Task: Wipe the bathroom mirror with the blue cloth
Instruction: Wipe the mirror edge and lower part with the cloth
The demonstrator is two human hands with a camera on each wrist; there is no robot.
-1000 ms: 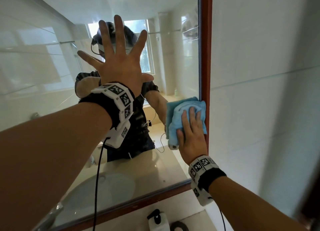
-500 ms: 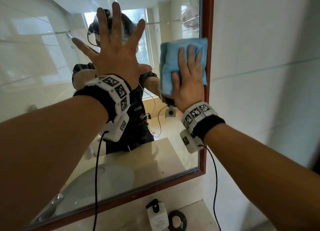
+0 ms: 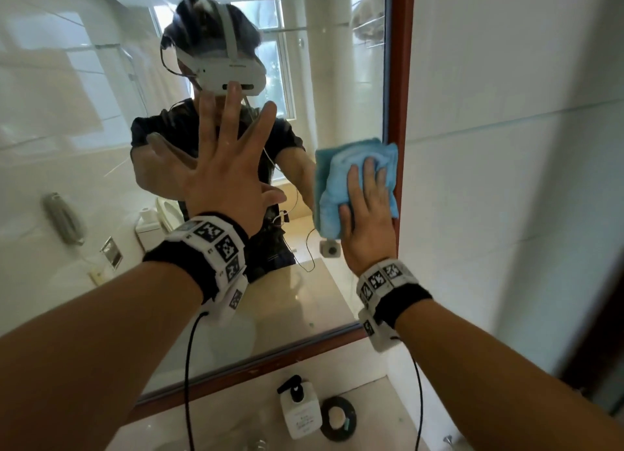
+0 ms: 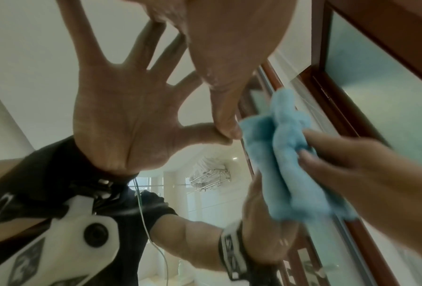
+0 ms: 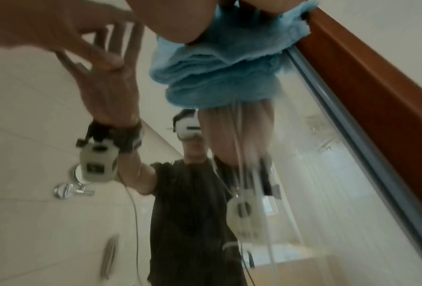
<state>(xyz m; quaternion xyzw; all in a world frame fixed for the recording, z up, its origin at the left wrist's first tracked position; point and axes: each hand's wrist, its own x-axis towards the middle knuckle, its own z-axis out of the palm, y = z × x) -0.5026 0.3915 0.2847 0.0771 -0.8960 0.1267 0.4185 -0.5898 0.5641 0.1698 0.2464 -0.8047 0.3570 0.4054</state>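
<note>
The mirror (image 3: 84,146) has a red-brown wooden frame (image 3: 400,79). My left hand (image 3: 223,173) rests flat on the glass with its fingers spread, left of the cloth. My right hand (image 3: 366,221) presses the folded blue cloth (image 3: 332,187) against the glass, right beside the frame's right upright. Its fingers lie straight over the cloth. In the left wrist view the blue cloth (image 4: 290,164) sits under the right hand (image 4: 364,174), close to the left hand's thumb (image 4: 224,116). The right wrist view shows the blue cloth (image 5: 217,67) touching the frame (image 5: 376,96).
A white soap dispenser (image 3: 299,410) and a black ring (image 3: 337,417) stand on the counter below the mirror. White tiled wall (image 3: 506,180) lies right of the frame, with a dark door edge (image 3: 601,315) beyond. Cables hang from both wrists.
My right hand slid the cloth up along the right frame, then back down to about mid-height. The left hand stayed flat on the glass.
</note>
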